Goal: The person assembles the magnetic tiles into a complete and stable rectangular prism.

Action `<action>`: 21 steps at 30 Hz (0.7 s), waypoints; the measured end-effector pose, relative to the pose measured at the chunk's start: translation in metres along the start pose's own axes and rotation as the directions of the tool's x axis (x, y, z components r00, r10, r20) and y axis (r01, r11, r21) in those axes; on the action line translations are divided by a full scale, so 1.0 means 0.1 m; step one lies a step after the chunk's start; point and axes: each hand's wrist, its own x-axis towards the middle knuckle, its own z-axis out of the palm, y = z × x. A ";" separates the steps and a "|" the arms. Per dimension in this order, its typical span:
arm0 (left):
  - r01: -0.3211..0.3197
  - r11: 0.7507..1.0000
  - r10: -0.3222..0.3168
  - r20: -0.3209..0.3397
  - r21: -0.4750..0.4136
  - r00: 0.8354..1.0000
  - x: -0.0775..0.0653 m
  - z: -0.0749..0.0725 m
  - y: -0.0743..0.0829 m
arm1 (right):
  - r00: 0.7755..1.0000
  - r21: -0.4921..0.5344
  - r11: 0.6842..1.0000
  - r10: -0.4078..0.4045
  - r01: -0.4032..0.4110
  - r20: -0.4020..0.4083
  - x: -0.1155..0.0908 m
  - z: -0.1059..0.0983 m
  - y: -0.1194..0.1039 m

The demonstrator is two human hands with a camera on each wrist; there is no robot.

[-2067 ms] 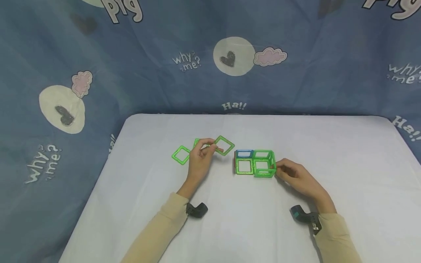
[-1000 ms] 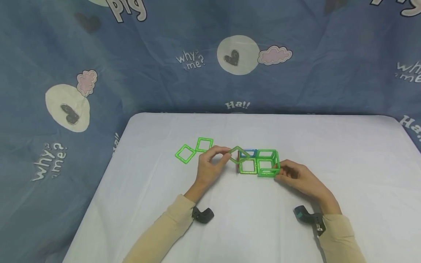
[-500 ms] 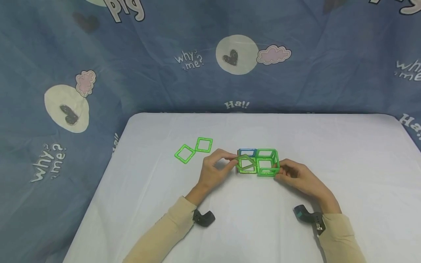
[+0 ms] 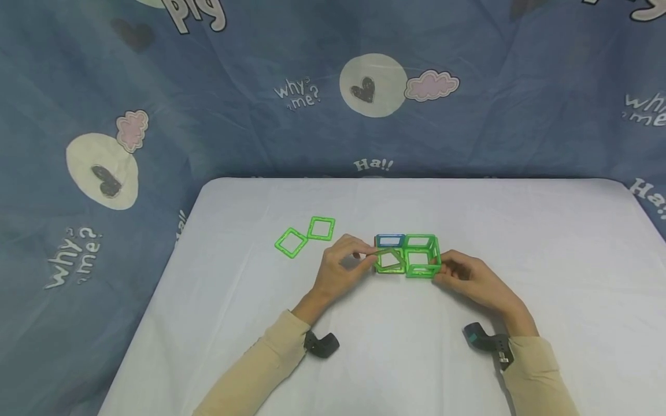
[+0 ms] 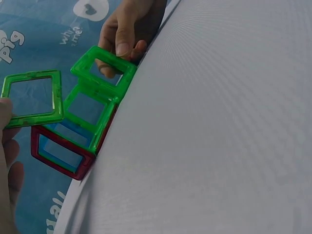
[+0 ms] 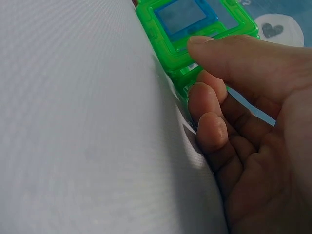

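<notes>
A block-like structure of magnetic tiles stands at mid-table, mostly green with a blue tile at its back left. In the left wrist view a red tile shows at its left end. My left hand pinches a loose green square magnetic tile by one edge. That tile hovers close over the left part of the structure and overlaps it in the head view. My right hand grips the structure's right end, its thumb on a green frame and its fingers curled at the side.
Two green square tiles, one tilted and one behind it, lie flat on the white table to the left of the structure. A blue printed cloth hangs behind the table's far edge. Both wrists wear dark camera mounts.
My left hand has carried the green tile rightward from beside the two loose tiles to the structure's left part, tilting it flatter. My right hand has stayed at the right end.
</notes>
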 end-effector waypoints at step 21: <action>-0.056 0.998 0.054 0.055 0.031 0.997 -0.14 0.12 -0.34 | 1.000 -0.006 1.000 0.010 -0.010 -0.005 0.01 0.00 0.02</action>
